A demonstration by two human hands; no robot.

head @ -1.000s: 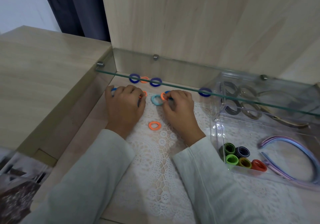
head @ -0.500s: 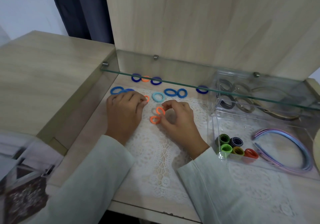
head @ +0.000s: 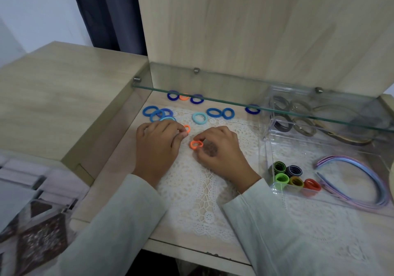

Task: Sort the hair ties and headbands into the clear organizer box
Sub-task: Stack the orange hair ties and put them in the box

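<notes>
Hair ties in orange sit in both of your hands on the lace mat [head: 191, 192], left of the clear organizer box [head: 332, 200]. Your right hand [head: 217, 150] lies palm down with the wrist on the lace, its thumb and forefinger curled in to pinch an orange hair tie [head: 196, 144] just above the mat. Your left hand [head: 158, 145] is also palm down, fingers bent, with the forefinger and thumb tips closed on a small orange tie [head: 187, 128]. Both pale sleeves reach in from the near edge, and the two hands are close together but not touching. Beyond your knuckles loose ties lie on the mat: a blue cluster [head: 150, 110] to the left, a light blue tie [head: 199, 118] in the middle, and a blue pair [head: 214, 112] to its right. Further back, under the glass shelf [head: 234, 102], lie two dark blue ties [head: 173, 95] with an orange one between them. In the box's near left corner stand rolled ties [head: 282, 177] in green, dark, olive and red. Pastel headbands [head: 362, 169] curve along its right side, and dark and grey ties [head: 281, 124] fill the rear compartments.
</notes>
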